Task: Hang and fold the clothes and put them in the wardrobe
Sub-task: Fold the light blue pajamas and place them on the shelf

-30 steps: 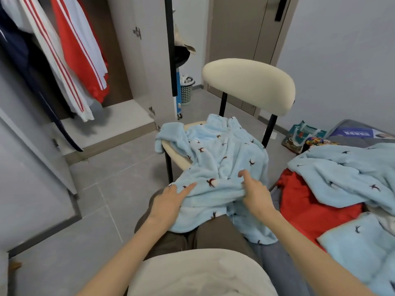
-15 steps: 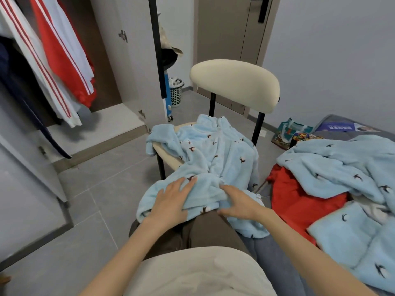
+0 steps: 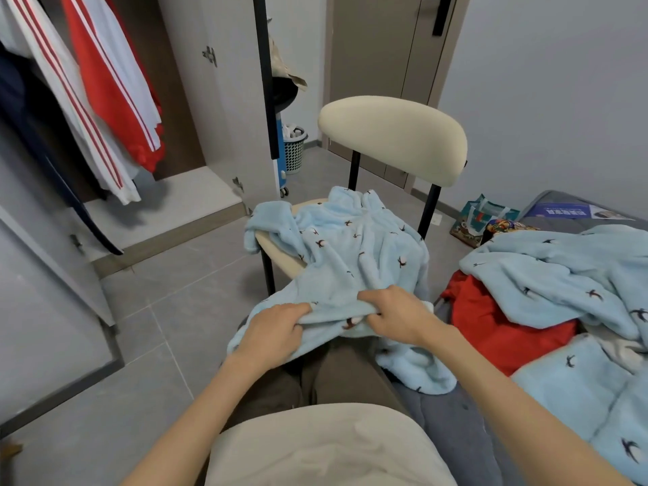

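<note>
Fleece, pale blue: the pyjama top (image 3: 343, 254) is lying draped from the chair (image 3: 392, 138) onto our knees. Left hand (image 3: 271, 336) and right hand (image 3: 396, 317) are both gripping its bunched near edge. We are judging it soft, light and floppy; hands are best holding at seams or shoulders.

a cream-backed chair (image 3: 392, 138) on black legs stands at centre frame on the grey tiled floor (image 3: 168, 310). behind it, upper centre, sits a slatted basket (image 3: 294, 154). a green shopping bag (image 3: 478, 219) lies at right, near the wall.

fingertips of left hand (image 3: 271, 336) and right hand (image 3: 396, 319) hide in the blue fleece (image 3: 350, 247) (hanging jackets (image 3: 101, 82) cropped above).
</note>
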The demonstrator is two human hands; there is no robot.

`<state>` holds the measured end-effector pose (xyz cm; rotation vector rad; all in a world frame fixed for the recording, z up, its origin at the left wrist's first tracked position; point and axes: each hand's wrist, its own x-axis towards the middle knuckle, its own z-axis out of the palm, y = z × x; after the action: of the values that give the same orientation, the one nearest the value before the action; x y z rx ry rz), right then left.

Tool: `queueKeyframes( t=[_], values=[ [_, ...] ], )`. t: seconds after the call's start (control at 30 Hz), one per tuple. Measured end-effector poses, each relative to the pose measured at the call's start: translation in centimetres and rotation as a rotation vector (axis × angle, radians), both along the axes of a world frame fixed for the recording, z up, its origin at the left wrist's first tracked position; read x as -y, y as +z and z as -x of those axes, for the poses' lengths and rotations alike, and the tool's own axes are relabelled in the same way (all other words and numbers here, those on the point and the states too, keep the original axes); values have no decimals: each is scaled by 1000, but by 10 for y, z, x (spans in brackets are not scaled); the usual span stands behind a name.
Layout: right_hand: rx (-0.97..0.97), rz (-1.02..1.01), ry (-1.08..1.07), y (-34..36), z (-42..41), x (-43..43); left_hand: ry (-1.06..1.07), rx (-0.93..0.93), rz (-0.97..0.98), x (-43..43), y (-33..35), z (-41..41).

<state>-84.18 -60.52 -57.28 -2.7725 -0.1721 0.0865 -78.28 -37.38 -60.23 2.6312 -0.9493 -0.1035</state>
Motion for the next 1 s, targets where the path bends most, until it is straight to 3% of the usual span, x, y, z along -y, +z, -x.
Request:
queueKeyframes(
  t=[0.13, 0.27, 0.53, 0.73, 1.0],
  values=[
    [-424, -41, -4, 17, 6, 6, -87, -441, -66, -6, 3, -4],
    [-604, -126, 2, 16, 6, 13, -68, -468, -1, -1, 2, -10],
    [-235, -365, -175, 3, -26, 14, 113, -387, 250, 19, 7, -51],
    [-128, -346, -250, -9, -75, 12, 448, -644, 357, 38, -12, -113],
    [-104, -312, -258, -39, -154, 11, 723, -959, 705, 81, -48, -185]
  ],
)
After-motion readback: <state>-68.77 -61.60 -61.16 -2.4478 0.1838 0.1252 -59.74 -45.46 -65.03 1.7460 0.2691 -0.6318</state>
